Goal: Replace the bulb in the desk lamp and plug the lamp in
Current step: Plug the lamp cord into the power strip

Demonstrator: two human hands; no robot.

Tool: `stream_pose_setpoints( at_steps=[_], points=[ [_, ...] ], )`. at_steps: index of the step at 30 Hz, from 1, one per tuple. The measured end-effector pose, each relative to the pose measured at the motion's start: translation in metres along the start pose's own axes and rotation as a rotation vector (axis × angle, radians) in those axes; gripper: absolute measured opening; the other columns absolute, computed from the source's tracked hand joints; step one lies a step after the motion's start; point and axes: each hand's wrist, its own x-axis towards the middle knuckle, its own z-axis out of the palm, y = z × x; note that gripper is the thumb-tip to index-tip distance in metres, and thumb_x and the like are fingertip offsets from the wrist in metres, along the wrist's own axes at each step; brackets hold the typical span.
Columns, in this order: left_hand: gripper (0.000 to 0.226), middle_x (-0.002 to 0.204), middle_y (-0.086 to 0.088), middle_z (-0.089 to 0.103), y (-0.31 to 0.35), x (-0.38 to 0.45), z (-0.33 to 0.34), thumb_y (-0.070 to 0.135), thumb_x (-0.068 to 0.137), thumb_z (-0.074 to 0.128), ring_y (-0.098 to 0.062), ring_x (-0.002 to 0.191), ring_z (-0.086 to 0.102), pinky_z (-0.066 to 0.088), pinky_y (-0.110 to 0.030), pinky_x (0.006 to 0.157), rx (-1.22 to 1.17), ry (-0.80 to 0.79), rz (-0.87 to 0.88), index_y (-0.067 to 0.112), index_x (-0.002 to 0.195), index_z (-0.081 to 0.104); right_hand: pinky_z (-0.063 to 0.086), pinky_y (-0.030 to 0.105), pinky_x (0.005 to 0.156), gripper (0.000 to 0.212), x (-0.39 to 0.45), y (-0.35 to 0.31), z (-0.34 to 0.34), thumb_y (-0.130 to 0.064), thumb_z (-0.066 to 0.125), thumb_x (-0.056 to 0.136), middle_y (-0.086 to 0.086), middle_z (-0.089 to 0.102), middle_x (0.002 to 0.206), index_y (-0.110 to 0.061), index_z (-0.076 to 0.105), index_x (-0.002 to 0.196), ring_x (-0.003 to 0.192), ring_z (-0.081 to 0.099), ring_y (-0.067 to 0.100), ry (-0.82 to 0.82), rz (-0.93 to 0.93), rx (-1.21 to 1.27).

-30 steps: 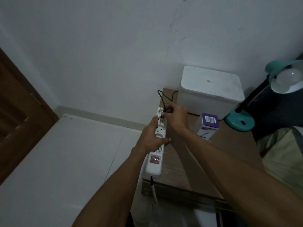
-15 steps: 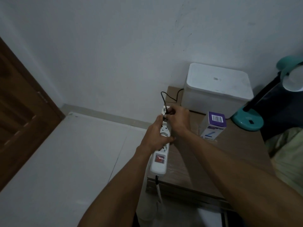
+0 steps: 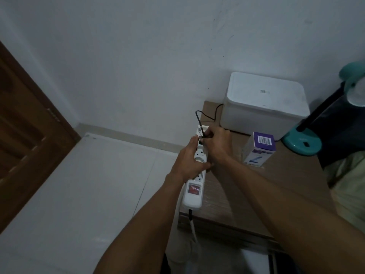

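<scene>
A white power strip (image 3: 194, 192) with a red switch lies along the left edge of the wooden table (image 3: 286, 186). My left hand (image 3: 189, 161) grips the strip around its middle. My right hand (image 3: 216, 145) pinches the lamp's black plug (image 3: 203, 135) at the strip's far socket. Its black cord (image 3: 207, 113) loops up and back behind a white box. The teal desk lamp (image 3: 302, 142) stands at the right, its base on the table. Its shade and white bulb (image 3: 357, 93) are cut off by the frame edge.
A white lidded box (image 3: 262, 103) stands against the wall at the table's back. A purple and white bulb carton (image 3: 259, 149) stands upright between my right hand and the lamp base. A brown wooden door (image 3: 25, 135) is at the left. Pale fabric (image 3: 347, 186) lies at the right.
Both hands stay on the strip and plug. The view has shifted, so the lamp sits further toward the right edge and more of the door shows.
</scene>
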Motion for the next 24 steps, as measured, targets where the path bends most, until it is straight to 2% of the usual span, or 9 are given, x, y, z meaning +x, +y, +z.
stream_pose_setpoints(
  at_steps=[3,6,9,12,14,17,19,21,24],
  points=[
    [0.103,0.152,-0.003,0.053,-0.001,0.0,0.0,0.037,0.076,0.086,-0.024,0.136,0.053,0.051,-0.044,0.108,0.01,-0.002,0.008,0.028,0.16,0.028,0.047,0.023,0.057,0.025,0.002,0.0,0.005,-0.007,0.078,0.077,0.0,0.07,0.072,-0.026,0.065,0.069,0.065,0.064,0.013,0.005,0.001,-0.049],
    [0.095,0.142,0.0,0.06,-0.004,0.001,0.001,0.027,0.077,0.087,-0.014,0.12,0.058,0.049,-0.031,0.095,0.004,-0.001,0.007,0.027,0.156,0.034,0.057,0.034,0.065,0.022,0.003,0.002,0.007,-0.01,0.08,0.076,0.002,0.072,0.075,-0.026,0.067,0.068,0.07,0.068,0.019,-0.003,0.013,-0.077],
    [0.092,0.137,0.002,0.061,-0.004,0.001,0.0,0.027,0.076,0.087,-0.013,0.115,0.06,0.051,-0.032,0.093,0.015,-0.009,0.007,0.028,0.153,0.036,0.057,0.035,0.065,0.014,0.001,0.005,0.01,-0.01,0.079,0.078,0.003,0.072,0.075,-0.021,0.072,0.073,0.07,0.068,0.018,0.005,-0.001,-0.09],
    [0.1,0.144,0.0,0.059,0.001,-0.001,-0.001,0.036,0.075,0.085,-0.014,0.121,0.059,0.054,-0.036,0.099,0.051,-0.013,-0.002,0.028,0.158,0.03,0.056,0.031,0.065,0.018,0.002,0.0,0.006,-0.01,0.079,0.079,0.004,0.073,0.078,-0.024,0.069,0.072,0.072,0.069,0.019,-0.026,0.026,-0.084],
    [0.101,0.14,0.002,0.062,-0.001,-0.001,-0.001,0.048,0.072,0.081,-0.016,0.119,0.064,0.058,-0.043,0.099,0.054,0.0,-0.021,0.032,0.158,0.03,0.054,0.028,0.069,0.007,0.001,-0.004,0.0,-0.013,0.079,0.081,0.005,0.075,0.086,-0.02,0.076,0.083,0.079,0.07,0.019,-0.094,0.051,-0.079],
    [0.097,0.126,0.005,0.068,0.003,-0.006,-0.001,0.052,0.072,0.081,-0.015,0.106,0.069,0.061,-0.045,0.09,0.125,0.038,-0.053,0.036,0.154,0.032,0.055,0.028,0.078,0.024,-0.017,-0.001,-0.015,-0.022,0.072,0.088,0.005,0.076,0.101,-0.016,0.076,0.111,0.089,0.071,0.018,-0.116,0.028,-0.052],
    [0.101,0.136,0.0,0.064,0.01,-0.009,0.002,0.05,0.075,0.083,-0.022,0.114,0.068,0.058,-0.04,0.091,0.223,0.075,-0.056,0.031,0.157,0.027,0.058,0.032,0.082,0.027,-0.037,0.006,-0.028,-0.028,0.066,0.091,0.001,0.076,0.105,-0.02,0.073,0.115,0.091,0.07,0.015,-0.087,0.024,-0.021],
    [0.107,0.161,-0.009,0.043,0.02,-0.015,0.007,0.045,0.086,0.08,-0.029,0.139,0.053,0.049,-0.041,0.104,0.356,0.101,-0.054,0.018,0.166,0.014,0.056,0.031,0.087,0.028,-0.058,0.017,-0.041,-0.028,0.061,0.096,0.002,0.073,0.116,-0.018,0.07,0.121,0.1,0.068,0.014,-0.084,0.039,-0.023],
    [0.1,0.175,-0.017,0.004,0.041,-0.03,0.023,0.038,0.101,0.063,-0.032,0.162,0.007,0.013,-0.04,0.129,0.592,0.122,0.032,0.007,0.164,-0.009,0.047,0.031,0.095,0.038,-0.089,0.038,-0.066,-0.031,0.057,0.1,0.004,0.065,0.133,-0.019,0.062,0.136,0.12,0.061,0.021,-0.061,0.042,-0.126]
  ],
)
